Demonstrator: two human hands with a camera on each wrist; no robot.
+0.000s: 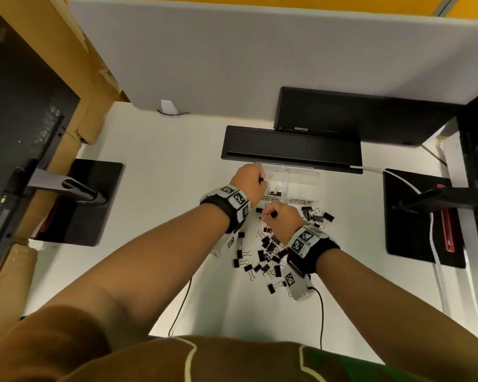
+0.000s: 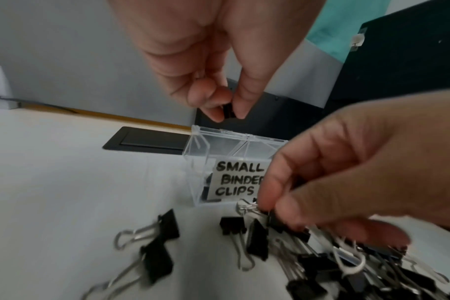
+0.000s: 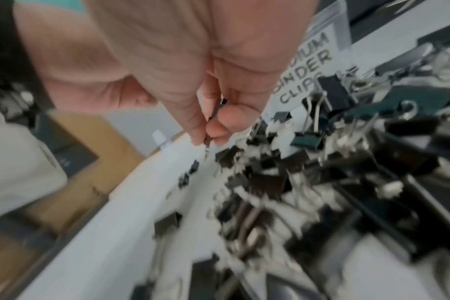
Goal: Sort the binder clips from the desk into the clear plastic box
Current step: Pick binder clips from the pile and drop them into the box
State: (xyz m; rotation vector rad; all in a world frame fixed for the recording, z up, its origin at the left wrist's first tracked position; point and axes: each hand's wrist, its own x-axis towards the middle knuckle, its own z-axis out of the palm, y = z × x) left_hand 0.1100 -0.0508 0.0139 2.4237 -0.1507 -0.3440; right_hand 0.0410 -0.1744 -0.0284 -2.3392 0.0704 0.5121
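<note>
Two hands worked at once, to keep the sorting quick. My left hand (image 1: pixel 247 180) hung over the box (image 1: pixel 304 186), its fingers (image 2: pixel 240 105) pinched on one small clip (image 2: pixel 228 110) just above the compartment marked SMALL, ready, I judged, to drop it there. My right hand (image 1: pixel 283 219) was down at the pile (image 1: pixel 265 255) on the bench (image 1: pixel 155 205), thumb and fingers closed on a second clip (image 3: pixel 209 130) by its wire, lifting it clear of the tangle. The box stood just beyond the pile, labels toward me, so each size had its own side. It had two compartments: at least one clip (image 1: pixel 275 192) lay in the small one; I saw none in the medium. Loose clips were too many and too blurred to count, dozens perhaps.
</note>
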